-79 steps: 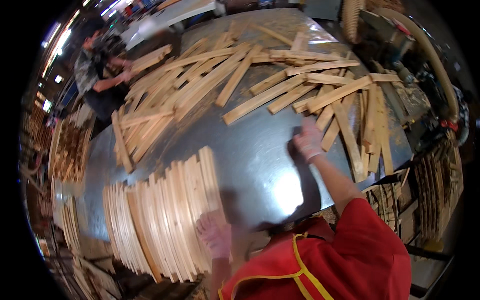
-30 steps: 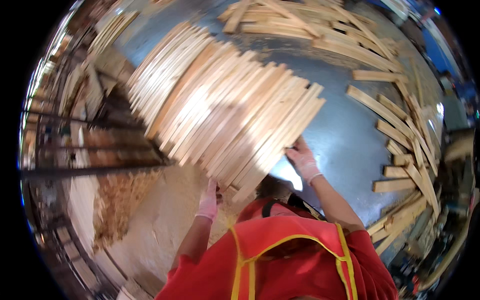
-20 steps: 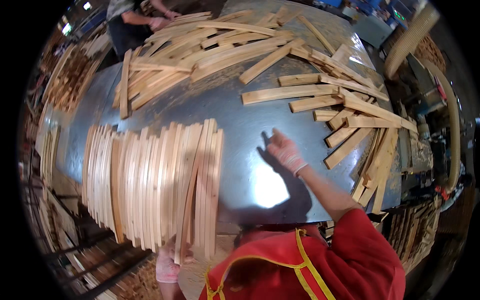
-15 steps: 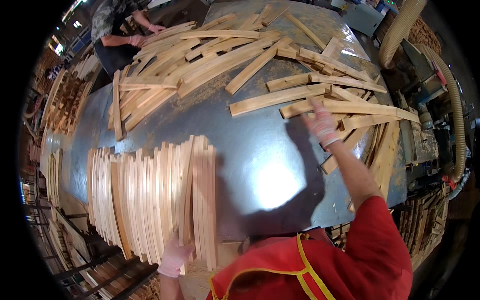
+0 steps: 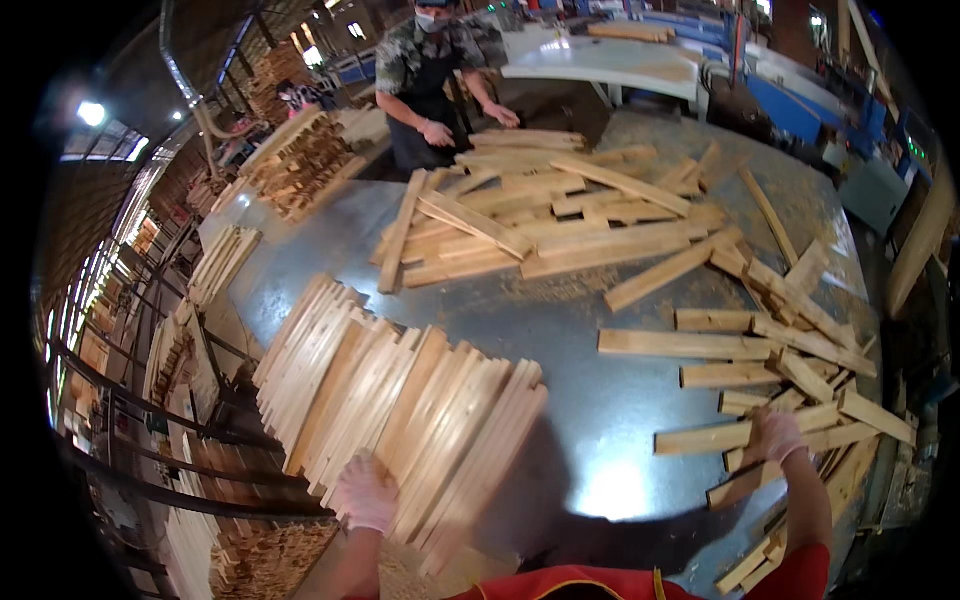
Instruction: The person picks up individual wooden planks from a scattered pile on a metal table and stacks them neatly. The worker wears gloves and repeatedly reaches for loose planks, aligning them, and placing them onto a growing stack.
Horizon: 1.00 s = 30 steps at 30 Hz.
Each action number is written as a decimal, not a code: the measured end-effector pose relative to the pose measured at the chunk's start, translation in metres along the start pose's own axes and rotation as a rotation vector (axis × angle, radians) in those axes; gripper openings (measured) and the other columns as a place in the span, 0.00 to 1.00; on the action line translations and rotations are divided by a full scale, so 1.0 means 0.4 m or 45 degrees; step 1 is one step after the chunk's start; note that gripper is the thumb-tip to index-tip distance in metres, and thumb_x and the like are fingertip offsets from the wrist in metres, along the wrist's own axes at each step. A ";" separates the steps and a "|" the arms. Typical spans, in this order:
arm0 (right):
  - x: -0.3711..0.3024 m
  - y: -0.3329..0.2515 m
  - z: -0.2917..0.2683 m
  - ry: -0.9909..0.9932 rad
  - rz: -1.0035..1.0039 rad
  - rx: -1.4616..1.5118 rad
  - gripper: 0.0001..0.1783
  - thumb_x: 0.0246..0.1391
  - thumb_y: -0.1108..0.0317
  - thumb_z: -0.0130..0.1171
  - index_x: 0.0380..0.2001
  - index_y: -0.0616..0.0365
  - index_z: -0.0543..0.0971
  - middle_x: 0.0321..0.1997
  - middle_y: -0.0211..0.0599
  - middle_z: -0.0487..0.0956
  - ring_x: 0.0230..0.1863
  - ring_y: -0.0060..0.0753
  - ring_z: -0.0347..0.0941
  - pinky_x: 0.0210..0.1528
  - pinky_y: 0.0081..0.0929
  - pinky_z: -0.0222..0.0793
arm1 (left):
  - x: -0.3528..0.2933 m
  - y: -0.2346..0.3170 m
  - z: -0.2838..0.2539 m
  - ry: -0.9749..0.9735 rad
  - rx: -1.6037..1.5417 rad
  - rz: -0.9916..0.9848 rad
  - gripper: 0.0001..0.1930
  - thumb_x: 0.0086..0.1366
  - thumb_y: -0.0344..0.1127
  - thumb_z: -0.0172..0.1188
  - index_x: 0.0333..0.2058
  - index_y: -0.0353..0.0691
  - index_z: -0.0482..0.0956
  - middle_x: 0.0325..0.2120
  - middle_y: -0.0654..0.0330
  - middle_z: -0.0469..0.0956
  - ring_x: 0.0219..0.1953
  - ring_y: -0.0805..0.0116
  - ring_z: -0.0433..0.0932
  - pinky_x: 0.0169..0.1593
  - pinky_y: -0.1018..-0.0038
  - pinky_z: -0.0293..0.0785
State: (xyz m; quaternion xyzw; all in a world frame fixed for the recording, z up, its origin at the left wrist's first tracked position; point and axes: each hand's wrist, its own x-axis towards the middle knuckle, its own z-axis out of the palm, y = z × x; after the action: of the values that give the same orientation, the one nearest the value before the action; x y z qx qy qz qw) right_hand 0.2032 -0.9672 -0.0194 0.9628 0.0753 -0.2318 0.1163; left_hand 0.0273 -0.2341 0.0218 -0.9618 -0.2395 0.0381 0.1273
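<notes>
A tight row of pale wooden strips (image 5: pixel 420 390) lies side by side near me on the left of the metal table. My left hand (image 5: pixel 367 492), in a pale glove, rests on the near ends of these strips, its fingers laid out over the wood. Over on the right, my gloved right hand (image 5: pixel 778 435) has its fingers closed over a wooden board (image 5: pixel 700 440) in a loose, crossing heap; the fingertips are partly hidden. Other boards (image 5: pixel 690 345) of this heap lie just beyond that hand.
Another jumbled pile of boards (image 5: pixel 610 240) covers the far middle of the table (image 5: pixel 580 400). Behind it a co-worker (image 5: pixel 430 90) in a dark apron has gloved hands by the pile. Stacked wood (image 5: pixel 300 165) stands at the far left, with machinery (image 5: pixel 880 190) at the far right.
The view has tipped up and turned, showing more of the co-worker. My left hand has moved from the strips' near edge onto their upper faces. My right hand has closed on a board.
</notes>
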 end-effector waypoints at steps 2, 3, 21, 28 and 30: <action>-0.010 -0.095 -0.048 -0.033 -0.007 -0.006 0.34 0.46 0.41 0.68 0.49 0.55 0.82 0.50 0.48 0.86 0.54 0.49 0.83 0.56 0.45 0.75 | -0.025 0.066 0.006 0.067 -0.261 0.240 0.38 0.63 0.53 0.66 0.68 0.39 0.69 0.58 0.49 0.77 0.60 0.47 0.76 0.62 0.55 0.73; -0.029 -0.153 -0.096 0.022 -0.036 0.150 0.34 0.47 0.42 0.67 0.51 0.56 0.81 0.49 0.49 0.86 0.54 0.50 0.83 0.55 0.45 0.76 | -0.051 0.099 0.028 -0.019 -0.487 0.341 0.42 0.63 0.58 0.66 0.70 0.39 0.68 0.62 0.49 0.74 0.65 0.47 0.72 0.66 0.54 0.70; -0.107 -1.155 -0.066 -0.195 -0.731 1.205 0.27 0.61 0.50 0.56 0.56 0.56 0.82 0.56 0.56 0.83 0.58 0.62 0.79 0.62 0.49 0.74 | -0.187 0.161 0.210 0.251 -0.381 0.971 0.40 0.57 0.52 0.69 0.67 0.45 0.72 0.62 0.51 0.71 0.66 0.46 0.67 0.73 0.48 0.59; -0.092 -0.332 0.053 1.026 0.882 1.091 0.15 0.55 0.56 0.59 0.41 0.52 0.84 0.46 0.54 0.85 0.52 0.60 0.81 0.52 0.48 0.78 | -0.186 0.196 0.172 -0.086 -0.453 0.853 0.45 0.51 0.48 0.74 0.69 0.46 0.70 0.68 0.48 0.68 0.72 0.46 0.63 0.75 0.47 0.56; -0.135 -0.174 0.162 0.812 1.248 1.072 0.28 0.54 0.50 0.64 0.53 0.57 0.78 0.52 0.55 0.84 0.55 0.58 0.81 0.56 0.46 0.78 | -0.201 0.224 0.180 -0.099 -0.371 0.744 0.44 0.51 0.47 0.74 0.69 0.47 0.71 0.70 0.47 0.66 0.73 0.44 0.62 0.76 0.46 0.55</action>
State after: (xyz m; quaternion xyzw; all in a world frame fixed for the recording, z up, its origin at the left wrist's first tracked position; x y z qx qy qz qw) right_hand 0.1139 -0.9221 -0.0637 0.8699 -0.4308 0.1302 -0.2019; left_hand -0.0129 -0.3322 -0.0701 -0.9957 0.0389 0.0751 -0.0371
